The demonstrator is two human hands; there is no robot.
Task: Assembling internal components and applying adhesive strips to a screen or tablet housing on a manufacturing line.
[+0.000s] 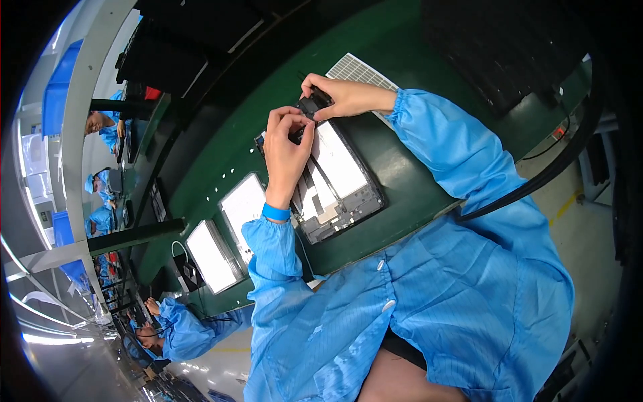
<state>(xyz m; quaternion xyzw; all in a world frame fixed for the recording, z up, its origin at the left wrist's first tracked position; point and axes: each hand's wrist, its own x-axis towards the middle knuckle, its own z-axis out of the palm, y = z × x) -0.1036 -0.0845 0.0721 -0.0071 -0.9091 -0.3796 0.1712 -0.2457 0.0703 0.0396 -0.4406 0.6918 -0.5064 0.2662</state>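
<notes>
Both hands meet over the top end of an opened tablet chassis (335,184) lying on the green conveyor belt (408,60). Pinched between them is a small black component (309,107): the right hand (345,97) closes thumb and forefingers on its upper side, while the left hand (287,144) curls its fingertips (301,124) against its lower edge, so the part sits just above the chassis rim. Two more pale tablet panels (228,234) lie further left along the belt, near another seated worker (177,328) in a blue smock.
</notes>
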